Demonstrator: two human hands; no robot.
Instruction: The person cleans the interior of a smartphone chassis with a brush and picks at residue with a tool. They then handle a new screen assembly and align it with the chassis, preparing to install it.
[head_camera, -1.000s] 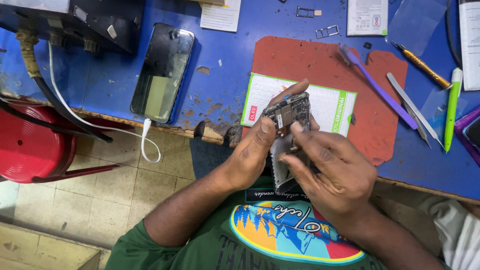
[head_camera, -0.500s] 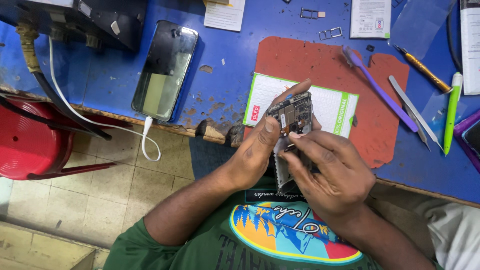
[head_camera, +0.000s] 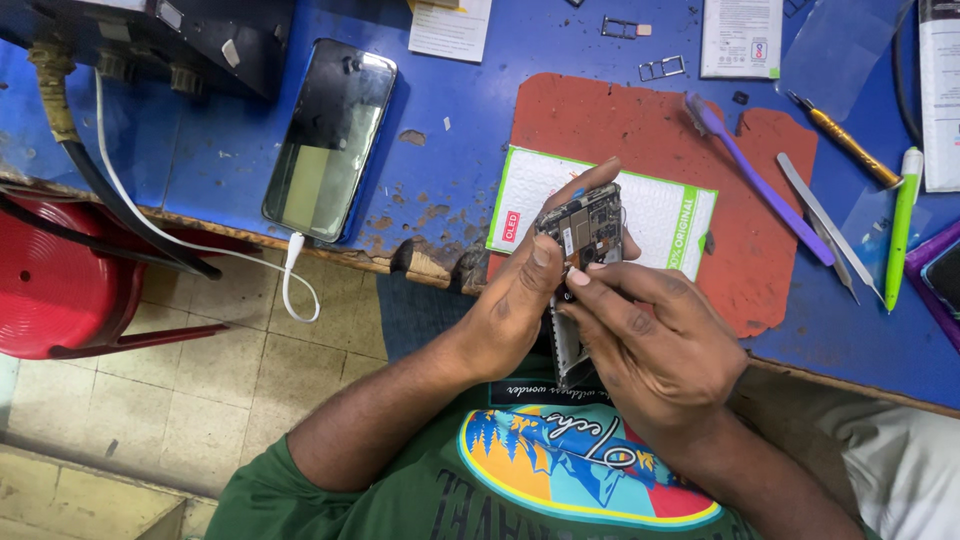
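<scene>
Right now I am holding an opened phone (head_camera: 583, 250) up over the edge of the blue workbench (head_camera: 480, 130), its bare circuit board facing me. My left hand (head_camera: 520, 305) is wrapping around its left side, thumb pressing near the top of the board and a fingertip showing above the upper edge. My right hand (head_camera: 655, 335) is closing over the lower half, fingers curling across it, forefinger tip touching the board. Behind the phone, a white and green packet (head_camera: 660, 215) is lying on a red mat (head_camera: 640, 125). A purple pry tool (head_camera: 755, 180) is resting on that mat, and a dark phone (head_camera: 330, 140) is lying face up to the left, well apart.
</scene>
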